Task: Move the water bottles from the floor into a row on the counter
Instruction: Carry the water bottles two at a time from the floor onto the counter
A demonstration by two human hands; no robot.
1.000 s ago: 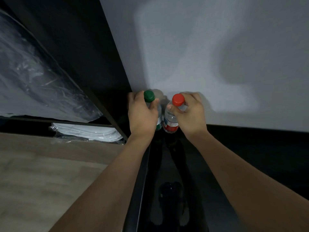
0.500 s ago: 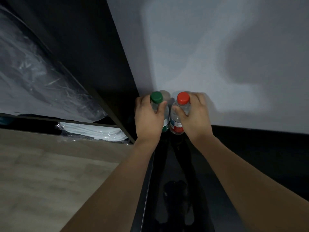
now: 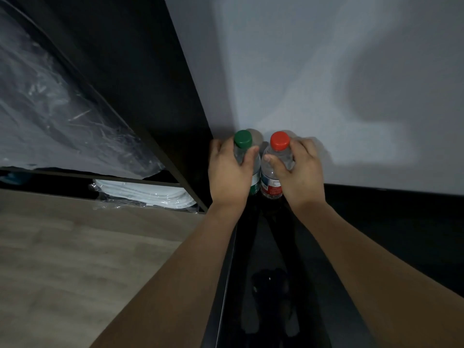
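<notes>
We grip the green-capped bottle (image 3: pixel 247 156) with the left hand (image 3: pixel 229 172), fingers and thumb curled round its upper body, and the red-capped bottle (image 3: pixel 273 169) with the right hand (image 3: pixel 298 169) in the same way. Both bottles stand upright on the glossy black surface (image 3: pixel 376 234), side by side and touching or nearly so, against the grey wall (image 3: pixel 301 71), the green one at 9 o'clock of the red. At 9 o'clock of the hands, a dark shelf (image 3: pixel 155 183) holds plastic-wrapped items (image 3: pixel 50 96) above the wooden floor (image 3: pixel 75 259).
</notes>
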